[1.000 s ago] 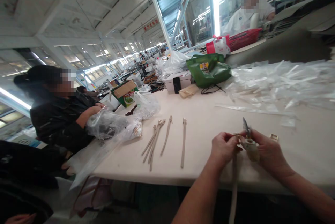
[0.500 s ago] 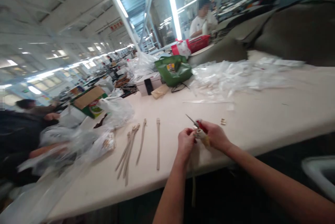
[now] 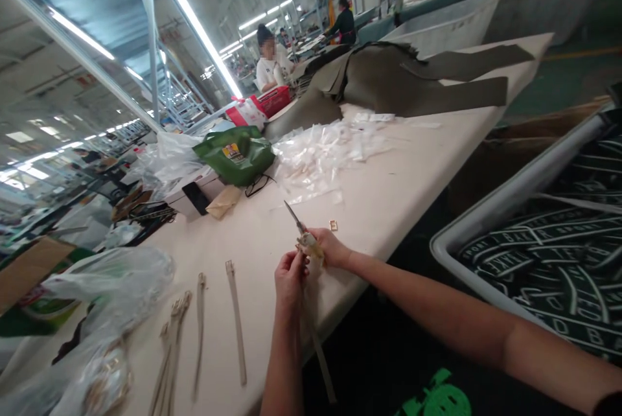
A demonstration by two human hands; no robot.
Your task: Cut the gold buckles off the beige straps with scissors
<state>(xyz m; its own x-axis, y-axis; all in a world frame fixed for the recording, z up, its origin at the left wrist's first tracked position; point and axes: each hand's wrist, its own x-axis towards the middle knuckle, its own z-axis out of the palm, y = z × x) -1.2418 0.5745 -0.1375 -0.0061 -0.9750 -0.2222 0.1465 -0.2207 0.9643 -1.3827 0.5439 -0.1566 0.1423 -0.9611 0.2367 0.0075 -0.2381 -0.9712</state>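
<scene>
Where the left hand (image 3: 289,273) pinches with thumb and fingers, a long, narrow beige strap (image 3: 318,351) hangs from its upper end, down past the edge of a cream-topped worktable (image 3: 374,192). Against that upper end, the right hand (image 3: 333,249) is curled around a slim, pointed metal blade (image 3: 294,214) and a yellowish, white-topped object (image 3: 315,249) too blurred to identify; exactly how its fingers grip is hidden.

Just beyond the hanging strap's upper end, near the right hand, lies a small gold-coloured rectangular metal buckle (image 3: 333,225). Left of the strap, a single beige buckled strap (image 3: 237,325) lies apart, then another, then an overlapping cluster of similar straps (image 3: 170,351). Farther beyond it come a heap of clear, crinkled plastic sleeves (image 3: 315,160), a green bag with a yellow emblem (image 3: 238,153) and dark olive sheets of material (image 3: 383,85). Well to its right stands a grey-rimmed bin (image 3: 441,239) of dark green bands with white lettering (image 3: 534,273).
</scene>
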